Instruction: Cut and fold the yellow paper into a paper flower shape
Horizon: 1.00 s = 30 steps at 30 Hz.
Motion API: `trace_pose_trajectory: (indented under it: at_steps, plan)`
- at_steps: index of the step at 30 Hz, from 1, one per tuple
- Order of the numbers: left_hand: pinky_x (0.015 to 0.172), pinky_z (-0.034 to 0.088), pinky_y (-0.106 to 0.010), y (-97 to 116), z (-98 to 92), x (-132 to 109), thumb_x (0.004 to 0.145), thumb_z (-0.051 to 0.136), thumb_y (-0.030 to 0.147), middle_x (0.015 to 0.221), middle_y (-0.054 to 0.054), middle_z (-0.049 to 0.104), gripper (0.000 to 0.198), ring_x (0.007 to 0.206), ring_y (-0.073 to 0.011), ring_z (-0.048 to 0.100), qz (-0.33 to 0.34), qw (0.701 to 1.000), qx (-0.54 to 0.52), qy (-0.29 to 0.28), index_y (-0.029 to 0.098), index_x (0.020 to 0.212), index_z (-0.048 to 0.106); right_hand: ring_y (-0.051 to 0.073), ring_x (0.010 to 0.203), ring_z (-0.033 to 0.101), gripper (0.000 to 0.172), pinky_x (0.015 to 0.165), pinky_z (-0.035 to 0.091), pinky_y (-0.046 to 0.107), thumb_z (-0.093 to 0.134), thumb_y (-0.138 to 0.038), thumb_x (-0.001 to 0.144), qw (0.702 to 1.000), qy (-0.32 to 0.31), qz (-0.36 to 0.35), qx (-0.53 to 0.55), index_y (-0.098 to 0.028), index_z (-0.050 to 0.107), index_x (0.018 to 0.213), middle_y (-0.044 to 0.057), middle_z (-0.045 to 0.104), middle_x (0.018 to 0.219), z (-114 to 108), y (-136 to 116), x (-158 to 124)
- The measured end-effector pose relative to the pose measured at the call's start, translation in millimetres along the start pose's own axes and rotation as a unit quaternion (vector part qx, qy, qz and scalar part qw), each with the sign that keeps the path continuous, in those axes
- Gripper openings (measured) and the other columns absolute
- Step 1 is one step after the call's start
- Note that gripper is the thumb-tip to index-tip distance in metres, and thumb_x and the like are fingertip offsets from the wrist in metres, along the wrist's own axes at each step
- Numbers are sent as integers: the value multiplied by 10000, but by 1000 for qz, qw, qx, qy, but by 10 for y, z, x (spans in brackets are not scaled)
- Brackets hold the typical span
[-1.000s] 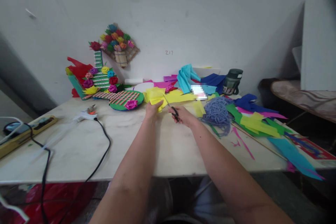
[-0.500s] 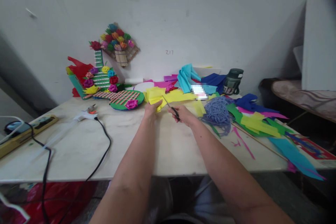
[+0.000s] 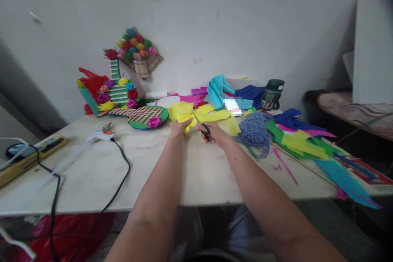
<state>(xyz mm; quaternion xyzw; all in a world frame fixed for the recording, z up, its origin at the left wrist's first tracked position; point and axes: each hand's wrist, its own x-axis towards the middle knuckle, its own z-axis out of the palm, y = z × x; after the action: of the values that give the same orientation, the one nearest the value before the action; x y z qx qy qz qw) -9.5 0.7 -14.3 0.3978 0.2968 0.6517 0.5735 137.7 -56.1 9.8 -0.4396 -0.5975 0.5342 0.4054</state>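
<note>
**Gap now seen in the yellow strip beyond the scissors**

In the head view, the only 1 available, places are given from the yarn pile (image 3: 254,133). To its left, near the middle of the table (image 3: 208,172), the yellow paper (image 3: 182,110) is gripped by the left hand (image 3: 179,127), with the thumb pressed over the near side. Between that hand and the yarn pile, the dark-handled scissors (image 3: 205,130) are gripped by the right hand (image 3: 215,134), and the blades are pointed away and to the left, against the right edge of the paper. Whether the 2 blades are spread or brought together cannot be told.

Only a little has been changed over the last 1 second. The yellow strip (image 3: 218,115), left of the yarn pile, was seen as 1 unbroken band; now a notch or gap is shown in it, just beyond the scissors. The held paper and the scissors have been shifted very slightly. By this, it may be judged that part of the strip has been freed or folded aside while the paper is being trimmed; whether a cut has been completed cannot be told.

Left of the yarn pile, beyond the held paper, the guitar-shaped craft piece (image 3: 138,115) is left untouched. Just behind the yarn pile, the dark bottle (image 3: 272,95) is seen standing upright.
</note>
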Motion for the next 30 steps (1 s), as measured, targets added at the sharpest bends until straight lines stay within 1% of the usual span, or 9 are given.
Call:
trace_pose_trajectory:
  at_steps: [4, 10, 15, 21, 24, 30]
  plan:
    - [742, 466, -320, -24, -7, 8, 471, 763, 201, 928, -99, 648, 534, 807, -204, 614, -5, 1000, 1, -14, 132, 976, 603, 53, 334, 442, 360, 283, 196, 148, 570, -508, 679, 1000, 7, -2, -1, -153, 527, 722, -35, 496, 469, 3, -4, 0]
    - [758, 465, -321, -22, -24, 23, 478, 760, 197, 945, -98, 645, 496, 833, -208, 610, -12, 1000, -2, -21, 136, 946, 607, 32, 316, 379, 336, 297, 231, 148, 597, -470, 660, 1000, 23, -9, 15, -153, 487, 634, -55, 456, 442, 32, -39, -20]
    - [741, 477, -315, 6, -19, 16, 467, 764, 191, 950, -105, 643, 487, 842, -215, 608, -19, 1000, 5, -2, 134, 924, 606, 27, 326, 363, 305, 320, 270, 148, 611, -428, 648, 999, 26, -15, 27, -157, 476, 614, -66, 438, 441, 41, -17, 0]
    - [727, 485, -296, 51, 2, -14, 461, 762, 164, 875, -76, 656, 467, 802, -193, 618, -24, 1000, -4, 11, 149, 904, 616, 27, 338, 355, 282, 332, 286, 147, 617, -418, 643, 999, 28, -26, 33, -156, 511, 644, -70, 429, 440, 57, 33, 52]
    - [723, 485, -283, 72, 9, -32, 466, 762, 160, 873, -69, 657, 467, 794, -184, 618, -27, 999, 0, 19, 155, 911, 619, 28, 342, 355, 292, 332, 296, 145, 631, -420, 634, 998, 33, -26, 43, -154, 512, 648, -70, 429, 435, 81, 36, 58]
    - [723, 480, -287, 66, 13, -44, 484, 757, 182, 907, -79, 654, 439, 783, -181, 617, -26, 1000, -2, -11, 144, 902, 627, 30, 342, 388, 283, 336, 319, 142, 630, -417, 649, 997, 40, -9, 67, -156, 525, 675, -59, 460, 456, 94, 44, 54]
